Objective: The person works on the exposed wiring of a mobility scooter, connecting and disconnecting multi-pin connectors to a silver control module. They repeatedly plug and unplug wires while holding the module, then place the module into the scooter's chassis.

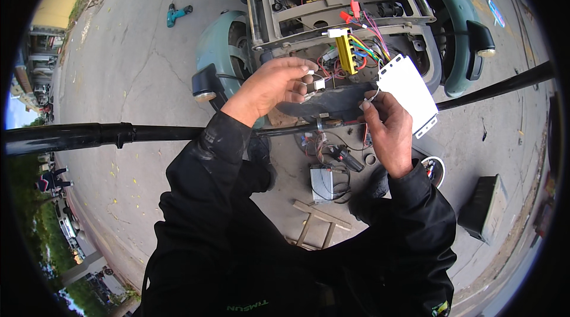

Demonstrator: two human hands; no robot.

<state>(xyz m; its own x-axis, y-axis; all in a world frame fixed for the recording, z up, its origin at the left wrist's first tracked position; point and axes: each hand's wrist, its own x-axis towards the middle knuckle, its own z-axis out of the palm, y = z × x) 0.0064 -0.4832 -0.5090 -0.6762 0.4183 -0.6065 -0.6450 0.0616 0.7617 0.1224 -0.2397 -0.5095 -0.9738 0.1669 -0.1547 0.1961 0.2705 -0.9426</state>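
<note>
My left hand is closed around a small white plug connector on thin wire, fingers curled and thumb on top. To the right, my right hand pinches the end of a thin white wire between thumb and forefinger; what sits at its tip is too small to make out. Just beyond that hand lies a white finned controller box with slotted mounting tabs. A yellow block stands between the hands, and colored wires run behind it toward red connectors.
An open vehicle frame with teal fenders is in front. A black bar crosses below my hands. On the ground are a silver finned box, a wooden stool, a bucket, a black crate and a teal drill.
</note>
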